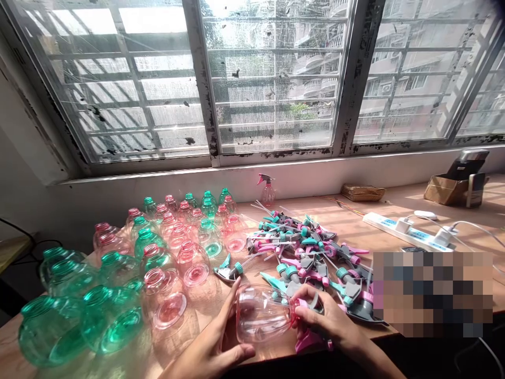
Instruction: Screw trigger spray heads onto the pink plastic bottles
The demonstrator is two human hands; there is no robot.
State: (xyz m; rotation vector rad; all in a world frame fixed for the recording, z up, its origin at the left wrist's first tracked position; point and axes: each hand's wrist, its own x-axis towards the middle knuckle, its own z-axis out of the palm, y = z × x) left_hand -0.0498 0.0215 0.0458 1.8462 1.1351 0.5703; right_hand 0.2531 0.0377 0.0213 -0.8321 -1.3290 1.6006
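Observation:
A clear pink spray bottle (262,313) lies on its side between my hands near the table's front edge, its neck pointing right. My left hand (221,337) cups the base end, thumb below and fingers partly hidden behind the bottle. At the neck, my right hand (321,316) grips a spray head with a pink collar (302,303); its grey trigger part shows between the fingers. The collar meets the bottle mouth; I cannot tell how far it is threaded. A pink trigger (310,341) shows below my right hand. Just beyond the bottle rests a teal-and-grey spray head (229,269).
Open green bottles (51,326) and pink bottles (165,300) stand in rows at left. Loose spray heads (300,242) form a pile behind my hands. One assembled spray bottle (268,190) stands by the wall. A power strip (406,231) and a cardboard box (445,189) lie right.

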